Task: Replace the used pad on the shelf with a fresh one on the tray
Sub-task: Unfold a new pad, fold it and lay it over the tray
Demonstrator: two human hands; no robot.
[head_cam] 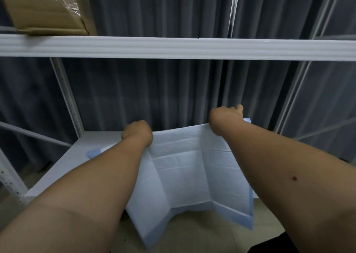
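both-handed, left hand and right hand gripping pad far edge

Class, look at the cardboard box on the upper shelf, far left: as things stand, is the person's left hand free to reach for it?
Probably not yet. The left hand grips the far edge of the pad, as does the right hand, and the cardboard box sits above the white shelf beam, up and left. It would have to let go first.

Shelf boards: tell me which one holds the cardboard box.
The upper shelf board holds the cardboard box, at its left end. The lower shelf board carries only the pad both hands grip.
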